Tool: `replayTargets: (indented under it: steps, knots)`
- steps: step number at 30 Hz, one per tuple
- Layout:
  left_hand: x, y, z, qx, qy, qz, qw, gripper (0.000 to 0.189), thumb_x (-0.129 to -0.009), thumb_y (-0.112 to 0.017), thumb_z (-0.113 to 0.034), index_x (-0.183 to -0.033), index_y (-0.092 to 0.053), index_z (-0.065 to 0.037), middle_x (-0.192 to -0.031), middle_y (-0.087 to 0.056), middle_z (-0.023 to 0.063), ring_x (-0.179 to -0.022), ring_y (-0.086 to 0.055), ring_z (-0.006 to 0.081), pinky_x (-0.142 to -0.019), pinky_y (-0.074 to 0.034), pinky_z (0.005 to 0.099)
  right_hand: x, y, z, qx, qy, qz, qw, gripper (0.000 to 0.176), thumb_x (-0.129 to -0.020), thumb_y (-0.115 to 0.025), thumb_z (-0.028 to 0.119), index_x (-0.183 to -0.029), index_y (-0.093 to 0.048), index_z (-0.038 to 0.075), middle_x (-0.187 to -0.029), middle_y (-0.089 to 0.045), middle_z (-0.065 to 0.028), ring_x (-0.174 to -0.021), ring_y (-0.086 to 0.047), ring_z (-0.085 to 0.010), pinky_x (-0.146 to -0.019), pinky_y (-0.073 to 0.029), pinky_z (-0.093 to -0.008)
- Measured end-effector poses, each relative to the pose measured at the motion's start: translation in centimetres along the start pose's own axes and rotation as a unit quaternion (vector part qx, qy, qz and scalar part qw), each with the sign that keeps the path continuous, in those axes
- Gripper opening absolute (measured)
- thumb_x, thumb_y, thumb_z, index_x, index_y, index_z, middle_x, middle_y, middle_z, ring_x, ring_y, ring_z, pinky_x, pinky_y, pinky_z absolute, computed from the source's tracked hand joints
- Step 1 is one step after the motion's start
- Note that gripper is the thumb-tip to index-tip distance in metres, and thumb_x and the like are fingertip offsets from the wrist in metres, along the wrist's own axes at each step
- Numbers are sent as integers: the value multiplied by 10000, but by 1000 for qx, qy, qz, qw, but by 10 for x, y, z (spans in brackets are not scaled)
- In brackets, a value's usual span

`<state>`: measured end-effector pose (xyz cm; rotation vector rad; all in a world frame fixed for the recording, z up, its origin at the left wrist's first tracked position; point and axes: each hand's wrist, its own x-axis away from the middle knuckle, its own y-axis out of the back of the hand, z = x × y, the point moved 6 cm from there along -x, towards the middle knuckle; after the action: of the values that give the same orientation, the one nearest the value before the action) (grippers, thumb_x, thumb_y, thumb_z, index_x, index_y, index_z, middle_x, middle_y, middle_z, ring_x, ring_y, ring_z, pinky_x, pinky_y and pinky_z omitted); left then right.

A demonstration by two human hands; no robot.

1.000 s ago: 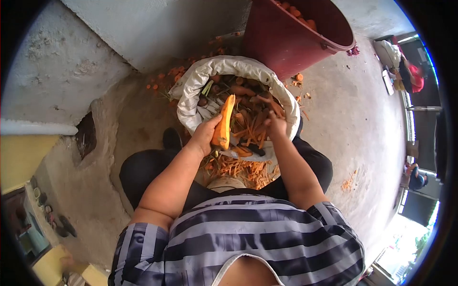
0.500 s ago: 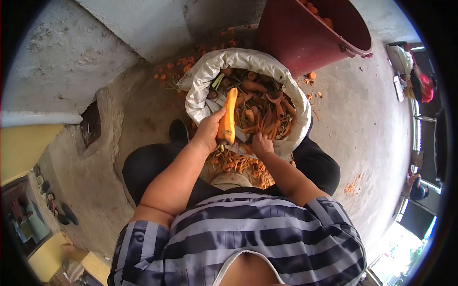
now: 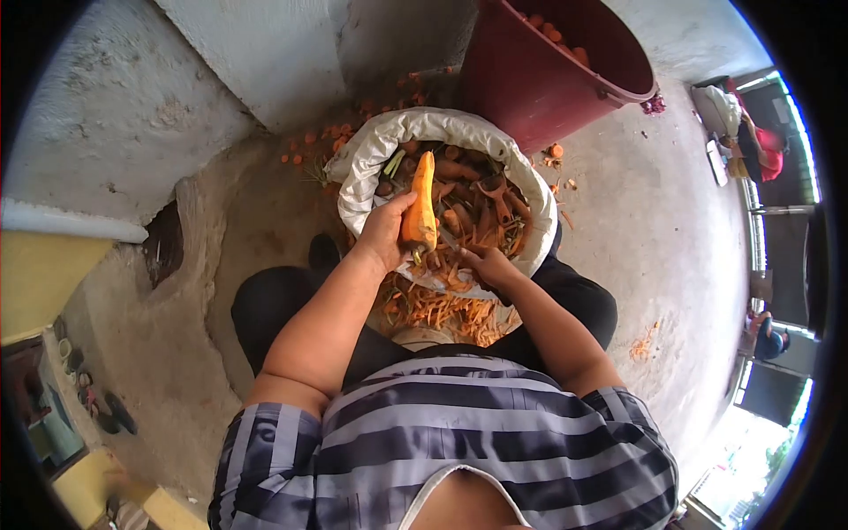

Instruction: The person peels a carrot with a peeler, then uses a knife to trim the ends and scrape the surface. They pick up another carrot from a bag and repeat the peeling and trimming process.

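My left hand (image 3: 386, 231) is wrapped round a peeled orange carrot (image 3: 424, 201), its narrow tip pointing away from me and its stem end toward me. Close to that stem end is my right hand (image 3: 491, 268), fingers closed on a knife (image 3: 450, 240); only part of the pale blade shows and the handle is mostly hidden. Both hands are over the near side of a white sack (image 3: 541, 181) with a rolled-down rim. Inside the sack lie unpeeled carrots (image 3: 452, 170) and long strips of peel (image 3: 488, 216).
A large dark red bin (image 3: 539, 106) holding carrot pieces (image 3: 552, 34) stands beyond the sack. Peelings (image 3: 442, 311) are heaped on the floor between my legs. Cut carrot bits (image 3: 336, 132) lie by the wall. Two people (image 3: 767, 155) are far off at the right.
My right hand has come up from the sack's near rim toward the carrot's stem end, and more of its fingers show. My left hand keeps its hold on the carrot. The view has shifted slightly.
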<state>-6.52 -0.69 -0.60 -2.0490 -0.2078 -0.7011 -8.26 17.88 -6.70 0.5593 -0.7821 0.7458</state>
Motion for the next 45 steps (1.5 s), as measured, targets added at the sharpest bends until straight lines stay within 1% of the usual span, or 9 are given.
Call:
replayTargets:
  steps: [5,15,18,19,22,28,31,34,45]
  knots:
    - [21,-24,-9,-3,-47,59,997,270,-876,-448,-250,-1055,-456,-48,-809,-562,114,-654,-591,187,-529,-518,298,42,12,10,-296,170,-106,934,200,-794,-486,40,-980,-510,-31,-753,-564,-95,-618,-555,-157,-551,-473,-280]
    - [44,-47,4,-15,-22,132,991,338,-870,-450,-247,-1147,-467,-52,-843,-585,84,-634,-586,123,-510,-504,266,101,8,94,125,293,-269,909,594,-629,-735,421,-922,-523,-51,-726,-580,-150,-666,-550,-195,-621,-441,-328]
    - [47,-40,7,-21,-5,21,1000,310,-858,-464,-227,-1085,-500,-20,-842,-586,78,-641,-588,133,-499,-499,258,109,0,117,204,295,-312,880,643,-587,-749,449,-949,-533,-37,-769,-602,-179,-737,-599,-256,-660,-457,-348]
    - [47,-40,6,-31,-4,33,999,296,-854,-466,-216,-1063,-509,-12,-849,-586,80,-654,-590,139,-512,-501,258,118,-4,130,222,252,-306,891,612,-592,-761,363,-978,-541,-57,-903,-596,-176,-842,-581,-284,-732,-440,-349]
    - [48,-35,2,-54,-9,44,998,263,-845,-469,-191,-1012,-532,2,-870,-586,86,-695,-594,155,-556,-508,257,117,-10,138,278,236,-305,880,541,-602,-750,381,-885,-546,-31,-812,-592,-183,-790,-578,-313,-700,-440,-365]
    - [29,-22,6,-41,-32,52,997,252,-842,-471,-177,-1005,-545,1,-914,-583,92,-776,-595,158,-650,-514,265,108,-20,133,272,299,-297,865,498,-617,-726,427,-778,-520,3,-622,-537,-179,-642,-552,-352,-600,-438,-377]
    - [28,-25,6,-42,-46,69,996,256,-839,-473,-173,-1015,-537,3,-942,-581,99,-803,-595,167,-670,-516,282,102,-18,126,291,280,-264,876,594,-584,-698,522,-856,-543,18,-722,-593,-185,-696,-590,-343,-612,-464,-400]
    - [26,-29,11,-34,-35,78,996,252,-838,-463,-164,-1004,-531,13,-929,-582,106,-790,-597,177,-663,-515,292,113,-15,129,303,376,-303,821,599,-511,-733,524,-740,-503,19,-636,-540,-170,-646,-554,-342,-590,-440,-376]
    - [11,-35,22,-16,12,97,995,260,-855,-427,-205,-987,-506,5,-871,-583,114,-745,-605,198,-625,-534,314,103,-3,119,360,317,-338,810,675,-536,-691,583,-862,-520,17,-698,-588,-168,-697,-604,-302,-623,-478,-376]
